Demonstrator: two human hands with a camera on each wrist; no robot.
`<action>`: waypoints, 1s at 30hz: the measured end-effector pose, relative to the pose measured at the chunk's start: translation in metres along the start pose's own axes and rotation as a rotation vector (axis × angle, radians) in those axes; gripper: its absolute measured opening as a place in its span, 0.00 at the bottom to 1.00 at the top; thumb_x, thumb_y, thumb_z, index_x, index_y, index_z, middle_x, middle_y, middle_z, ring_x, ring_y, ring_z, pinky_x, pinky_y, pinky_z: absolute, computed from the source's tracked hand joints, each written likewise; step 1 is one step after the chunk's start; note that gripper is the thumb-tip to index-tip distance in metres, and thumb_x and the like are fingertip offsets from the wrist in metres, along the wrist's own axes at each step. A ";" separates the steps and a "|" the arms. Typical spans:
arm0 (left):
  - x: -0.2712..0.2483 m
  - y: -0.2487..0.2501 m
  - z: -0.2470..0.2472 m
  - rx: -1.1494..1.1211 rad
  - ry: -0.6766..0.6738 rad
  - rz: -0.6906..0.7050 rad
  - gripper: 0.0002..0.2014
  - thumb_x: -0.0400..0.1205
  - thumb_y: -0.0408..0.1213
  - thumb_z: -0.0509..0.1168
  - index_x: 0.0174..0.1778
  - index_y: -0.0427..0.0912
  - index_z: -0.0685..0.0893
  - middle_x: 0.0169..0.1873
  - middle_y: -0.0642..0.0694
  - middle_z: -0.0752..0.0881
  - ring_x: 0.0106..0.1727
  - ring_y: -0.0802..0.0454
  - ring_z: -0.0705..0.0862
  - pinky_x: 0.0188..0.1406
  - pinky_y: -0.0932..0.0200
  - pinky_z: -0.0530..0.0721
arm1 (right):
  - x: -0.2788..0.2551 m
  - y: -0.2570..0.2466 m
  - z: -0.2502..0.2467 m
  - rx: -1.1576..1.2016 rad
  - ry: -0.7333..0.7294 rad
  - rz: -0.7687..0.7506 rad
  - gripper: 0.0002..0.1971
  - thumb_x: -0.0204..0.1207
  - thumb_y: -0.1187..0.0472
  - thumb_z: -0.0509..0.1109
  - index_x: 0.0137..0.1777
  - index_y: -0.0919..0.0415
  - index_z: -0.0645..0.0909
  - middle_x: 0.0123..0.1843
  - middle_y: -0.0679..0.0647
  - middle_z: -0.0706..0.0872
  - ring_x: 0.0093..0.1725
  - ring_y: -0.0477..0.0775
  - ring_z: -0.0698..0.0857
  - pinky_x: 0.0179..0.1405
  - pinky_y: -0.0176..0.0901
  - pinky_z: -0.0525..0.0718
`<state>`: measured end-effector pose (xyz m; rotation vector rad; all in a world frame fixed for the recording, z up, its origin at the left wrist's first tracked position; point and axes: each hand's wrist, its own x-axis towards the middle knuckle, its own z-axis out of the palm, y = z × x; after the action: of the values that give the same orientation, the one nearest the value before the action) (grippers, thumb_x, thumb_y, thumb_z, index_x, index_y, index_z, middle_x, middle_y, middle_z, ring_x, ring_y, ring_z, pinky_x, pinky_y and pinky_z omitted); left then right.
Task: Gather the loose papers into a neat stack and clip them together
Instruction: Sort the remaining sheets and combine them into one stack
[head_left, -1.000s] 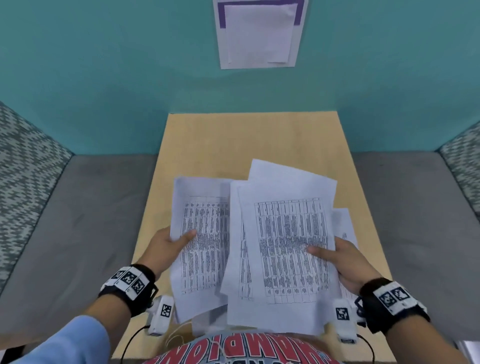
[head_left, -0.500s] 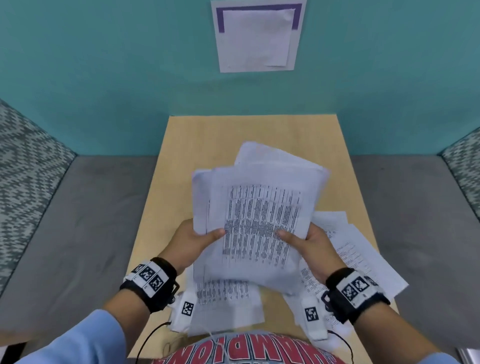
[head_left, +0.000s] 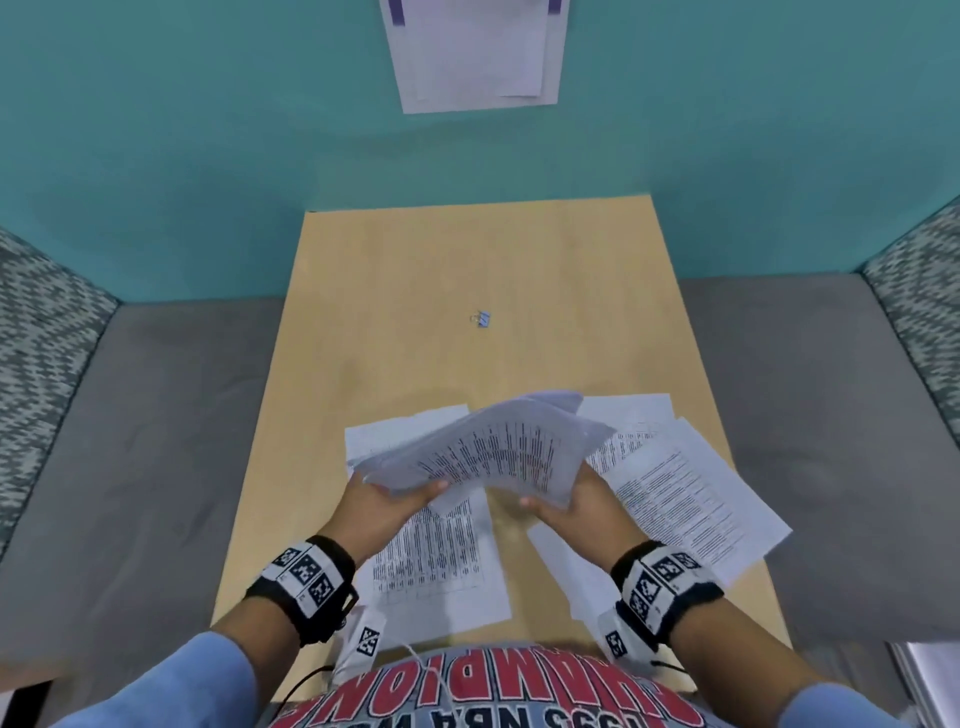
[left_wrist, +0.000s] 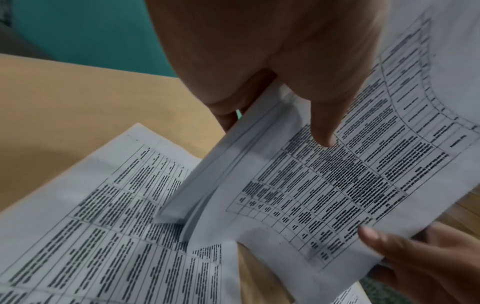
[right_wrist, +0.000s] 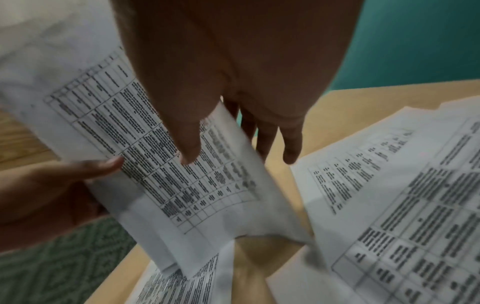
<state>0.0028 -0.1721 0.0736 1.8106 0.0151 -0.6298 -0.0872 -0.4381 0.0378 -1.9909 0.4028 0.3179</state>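
A bundle of papers (head_left: 488, 452) is held above the table (head_left: 415, 291), tilted and bent, with the printed grid turned up. The left hand (head_left: 384, 506) is closed on the bundle's left edge, thumb on top and fingers under it. The right hand (head_left: 576, 506) is closed on its right edge in the same way. Under the bundle one loose sheet (head_left: 441, 561) is lying flat on the table, and more loose sheets (head_left: 691, 493) are spread just right of the bundle, overlapping each other. A small blue binder clip (head_left: 482, 318) is seen well beyond the bundle, near the table's middle.
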 end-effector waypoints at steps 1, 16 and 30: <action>0.004 -0.005 -0.002 0.020 0.017 -0.008 0.13 0.75 0.47 0.85 0.49 0.50 0.90 0.47 0.55 0.97 0.49 0.54 0.95 0.55 0.58 0.90 | 0.002 0.007 -0.001 -0.056 -0.033 0.009 0.34 0.72 0.41 0.79 0.77 0.47 0.77 0.69 0.44 0.86 0.68 0.46 0.85 0.71 0.53 0.85; 0.025 0.014 -0.033 0.049 0.191 0.036 0.11 0.81 0.41 0.80 0.57 0.55 0.90 0.48 0.61 0.95 0.50 0.64 0.94 0.56 0.50 0.91 | -0.058 0.163 -0.094 -0.376 0.434 0.992 0.65 0.58 0.19 0.73 0.78 0.77 0.71 0.75 0.75 0.75 0.76 0.74 0.73 0.70 0.67 0.77; 0.014 -0.025 -0.099 -0.081 0.407 -0.080 0.18 0.80 0.37 0.80 0.66 0.43 0.91 0.60 0.43 0.94 0.60 0.43 0.93 0.70 0.35 0.88 | 0.012 0.111 -0.065 -0.326 0.360 0.602 0.50 0.57 0.50 0.94 0.72 0.72 0.72 0.66 0.70 0.80 0.66 0.73 0.82 0.65 0.64 0.84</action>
<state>0.0478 -0.0795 0.0649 1.8379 0.3828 -0.3023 -0.1194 -0.5440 -0.0289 -2.2116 1.2569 0.4175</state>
